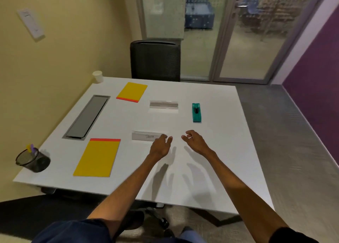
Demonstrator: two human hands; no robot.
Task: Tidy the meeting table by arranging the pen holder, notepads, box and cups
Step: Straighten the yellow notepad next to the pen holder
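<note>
Across the white counter point(211, 160) lie two yellow notepads point(97, 158), far left the mesh pen holder point(33, 161). Nearer, the clear nameplate point(146, 136) runs crosswise, touching the left grip point(161, 145); both grips spread, empty; right grip point(194, 141) just beside.

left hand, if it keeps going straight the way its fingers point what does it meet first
Most likely the near clear acrylic name plate: the open left hand has its fingertips at that plate's right end, though contact is unclear.
</note>
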